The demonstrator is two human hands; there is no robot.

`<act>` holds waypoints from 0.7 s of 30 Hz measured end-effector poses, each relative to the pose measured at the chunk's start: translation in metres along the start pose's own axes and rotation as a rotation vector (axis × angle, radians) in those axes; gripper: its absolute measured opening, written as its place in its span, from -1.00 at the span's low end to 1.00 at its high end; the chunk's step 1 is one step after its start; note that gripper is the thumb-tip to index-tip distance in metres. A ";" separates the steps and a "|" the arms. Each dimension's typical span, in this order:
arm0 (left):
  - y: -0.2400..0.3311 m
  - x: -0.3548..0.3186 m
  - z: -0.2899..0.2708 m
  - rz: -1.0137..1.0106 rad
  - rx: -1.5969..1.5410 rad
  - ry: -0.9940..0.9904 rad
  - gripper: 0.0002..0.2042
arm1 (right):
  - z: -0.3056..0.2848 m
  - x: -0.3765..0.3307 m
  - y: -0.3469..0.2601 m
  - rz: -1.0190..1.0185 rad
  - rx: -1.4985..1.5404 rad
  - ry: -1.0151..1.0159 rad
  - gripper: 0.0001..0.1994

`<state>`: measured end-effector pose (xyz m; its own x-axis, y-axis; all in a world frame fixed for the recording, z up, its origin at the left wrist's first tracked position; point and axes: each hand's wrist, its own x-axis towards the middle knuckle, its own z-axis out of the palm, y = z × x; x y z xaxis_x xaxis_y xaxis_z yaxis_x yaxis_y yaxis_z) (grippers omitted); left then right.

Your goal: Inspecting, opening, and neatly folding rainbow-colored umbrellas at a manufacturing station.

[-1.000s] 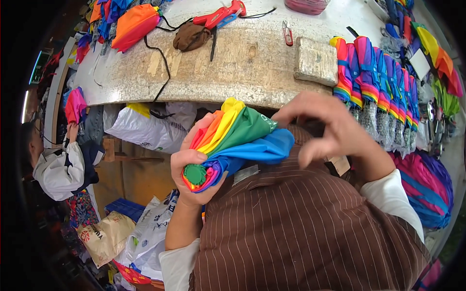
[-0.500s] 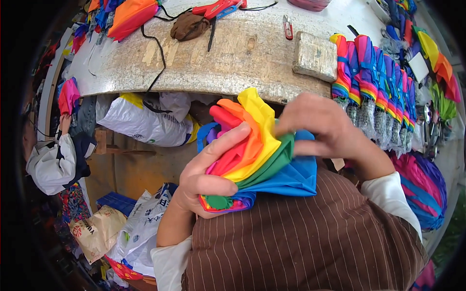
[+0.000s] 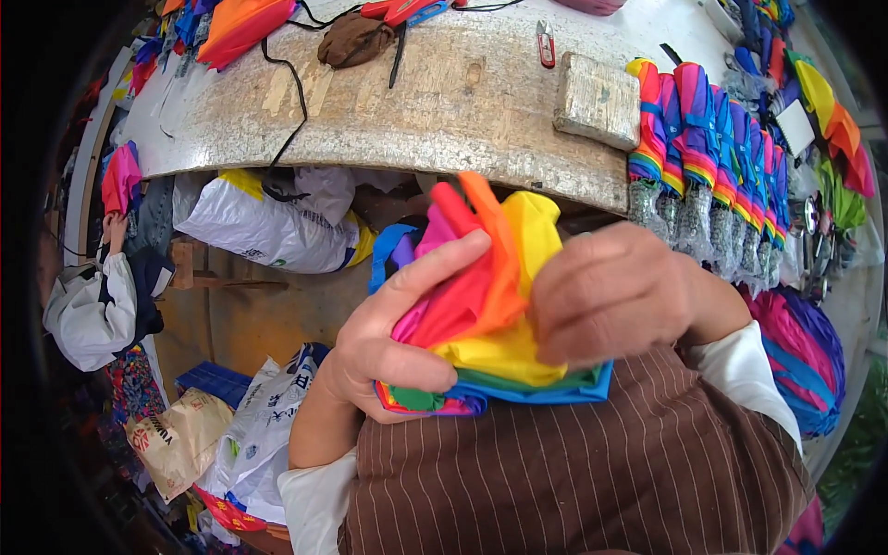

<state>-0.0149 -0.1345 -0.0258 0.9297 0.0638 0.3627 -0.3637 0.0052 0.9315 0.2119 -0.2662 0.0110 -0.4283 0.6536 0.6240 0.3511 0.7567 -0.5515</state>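
Observation:
A rainbow umbrella (image 3: pixel 458 310) with loose, bunched cloth panels lies across my front. My left hand (image 3: pixel 384 324) is wrapped round it from the left, thumb and index finger over the red and pink folds. Below that thumb a green round piece (image 3: pixel 416 398) shows at the umbrella's end. On the right side, my right hand (image 3: pixel 615 296) is curled against the yellow panel (image 3: pixel 535 227), slightly smeared by motion, its thumb hidden. Green and blue panels show underneath, along the lower edge. A blue strap (image 3: pixel 387 250) sticks out at the upper left.
A worn workbench (image 3: pixel 425 120) curves ahead, bearing a wooden block (image 3: pixel 599 100), red thread snips (image 3: pixel 546 44) and a brown pouch (image 3: pixel 355 40). Folded rainbow umbrellas (image 3: pixel 696 120) line its right side. White sacks (image 3: pixel 268 222) sit beneath it. At far left is another person's sleeve (image 3: pixel 92 310).
My right hand has come lower and nearer me over the yellow panel. The yellow cloth has spread to the right and now covers most of the green and blue panels.

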 end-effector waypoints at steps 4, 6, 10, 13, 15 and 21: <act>0.000 0.002 -0.002 0.031 0.053 -0.043 -0.83 | -0.005 -0.011 0.005 0.209 0.633 0.105 -0.81; -0.001 0.004 -0.003 0.050 0.079 -0.068 -0.83 | -0.007 -0.009 0.008 0.358 0.220 0.137 -0.81; 0.000 0.006 -0.005 0.088 0.138 -0.112 -0.85 | 0.008 -0.002 0.011 0.173 -0.054 0.041 -0.82; -0.001 0.011 -0.006 0.112 0.178 -0.148 -0.85 | 0.010 -0.003 0.009 0.096 -0.252 -0.028 -0.82; -0.004 0.014 -0.008 0.124 0.206 -0.167 -0.85 | 0.007 -0.002 0.000 0.045 -0.401 -0.062 -0.84; -0.008 0.011 -0.004 0.208 0.227 -0.277 -0.70 | -0.024 0.019 -0.031 0.081 -0.272 -0.397 -0.88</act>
<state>-0.0021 -0.1297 -0.0297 0.8293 -0.2312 0.5087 -0.5524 -0.2019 0.8088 0.2127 -0.2774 0.0531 -0.6568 0.6934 0.2963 0.5786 0.7155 -0.3915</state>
